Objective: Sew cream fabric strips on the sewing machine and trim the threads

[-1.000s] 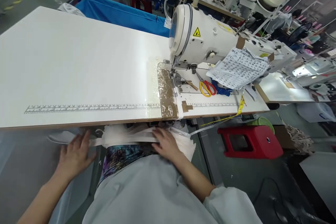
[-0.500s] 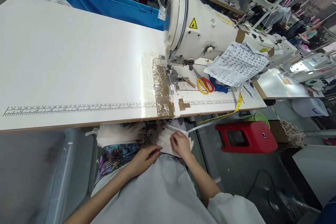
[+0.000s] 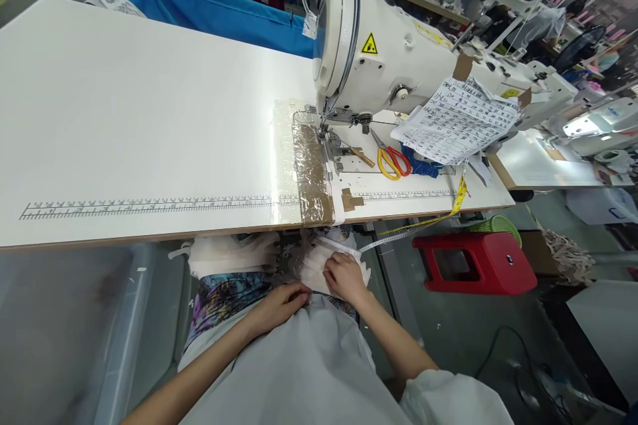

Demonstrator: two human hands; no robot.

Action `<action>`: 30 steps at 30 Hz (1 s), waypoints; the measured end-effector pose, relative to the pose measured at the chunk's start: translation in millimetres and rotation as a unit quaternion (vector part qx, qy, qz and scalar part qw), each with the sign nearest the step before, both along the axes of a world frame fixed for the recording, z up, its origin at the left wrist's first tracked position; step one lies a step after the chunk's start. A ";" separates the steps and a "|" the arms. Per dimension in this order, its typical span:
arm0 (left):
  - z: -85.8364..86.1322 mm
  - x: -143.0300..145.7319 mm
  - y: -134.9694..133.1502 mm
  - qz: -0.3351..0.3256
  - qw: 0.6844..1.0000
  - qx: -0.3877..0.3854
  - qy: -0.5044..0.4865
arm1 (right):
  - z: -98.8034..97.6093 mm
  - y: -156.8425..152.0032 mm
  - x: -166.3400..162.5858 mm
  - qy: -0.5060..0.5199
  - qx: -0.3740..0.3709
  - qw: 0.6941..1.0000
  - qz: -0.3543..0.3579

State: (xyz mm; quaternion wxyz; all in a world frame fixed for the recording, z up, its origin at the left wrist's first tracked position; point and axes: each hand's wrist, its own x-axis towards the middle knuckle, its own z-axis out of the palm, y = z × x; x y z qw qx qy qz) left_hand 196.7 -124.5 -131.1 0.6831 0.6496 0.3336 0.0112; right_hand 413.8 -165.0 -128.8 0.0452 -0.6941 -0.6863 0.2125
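Note:
On my lap lies a pleated, cream-coloured piece of fabric [image 3: 313,267], partly under the table's front edge. My right hand [image 3: 347,277] rests on its right side with curled fingers, gripping the cloth. My left hand [image 3: 285,302] is at the lower edge of this fabric, against my grey apron [image 3: 309,365]. Its thumb and fingertips are pinched together, and what they hold is hidden. Another bundle of cream fabric [image 3: 219,255] lies to the left, over patterned cloth [image 3: 226,295]. A measuring tape [image 3: 393,236] runs from the table edge down toward my right hand.
Before me stands a white sewing machine [image 3: 379,46] on a white table [image 3: 149,113] with a printed ruler. Scissors [image 3: 391,158] and a handwritten sheet [image 3: 458,121] are at its right. A red stool [image 3: 498,264] is at lower right, a grey bin [image 3: 60,332] at left.
My left hand's fingers have closed together at the fabric's lower edge. My right hand stays on the cloth, its fingers slightly shifted. The whole view has moved a little.

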 end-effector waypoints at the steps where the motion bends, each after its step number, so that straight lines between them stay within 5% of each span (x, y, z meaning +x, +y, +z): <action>1: -0.5 -0.4 -0.2 0.007 1.000 -0.008 0.000 | 0.9 0.0 -0.3 0.010 0.003 1.000 -0.005; 9: 11.0 17.4 2.8 0.092 0.987 -0.122 -0.053 | 27.1 3.4 -11.5 0.130 0.071 0.984 -0.099; 14: 48.2 38.5 10.9 0.171 0.966 -0.153 -0.118 | 79.0 -0.9 -19.8 0.155 0.159 0.968 -0.113; 17: 81.0 33.9 21.0 0.078 0.976 -0.175 -0.103 | 111.7 1.4 -16.4 0.202 0.203 0.957 -0.042; 21: 126.0 6.0 45.8 -0.128 0.982 -0.126 -0.066 | 136.4 9.9 -0.1 0.326 0.080 0.932 0.134; 25: 156.0 -50.1 82.6 -0.079 0.994 0.064 -0.030 | 160.1 17.1 34.6 0.338 -0.004 0.930 0.146; 30: 177.1 -132.0 134.6 -0.027 0.979 0.161 0.125 | 202.5 35.1 93.1 0.214 0.024 0.973 0.084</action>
